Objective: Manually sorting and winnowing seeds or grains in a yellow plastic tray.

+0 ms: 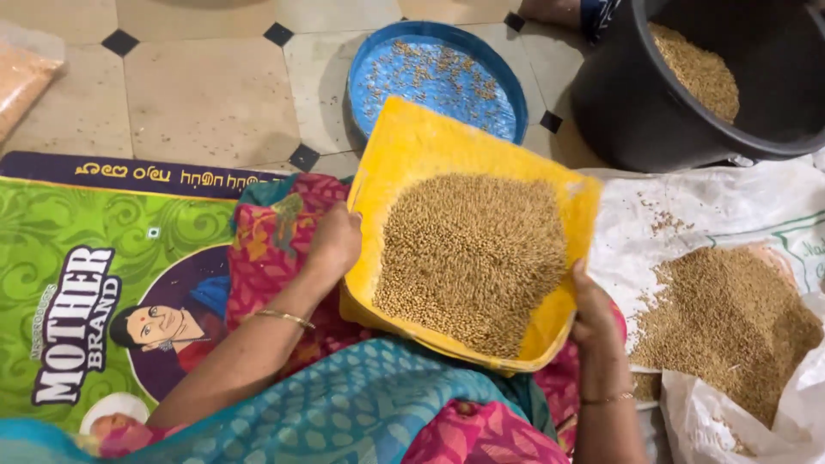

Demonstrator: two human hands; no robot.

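Head cam: left hand (333, 245) and right hand (595, 322) both clamp the yellow tray (412, 142) of grain (471, 258) by its sides.

Floor (206, 94) is beige stone tile w/ small black diamond insets at the corners, specked w/ stray grains. Green printed sack (60, 258) lies flat at lower left; white sack (730, 206) spread at right. Upper left edge: pale orange bag (21, 77), prob. plastic, view too cropped to tell. Light is even, soft shadows. No walls visible.
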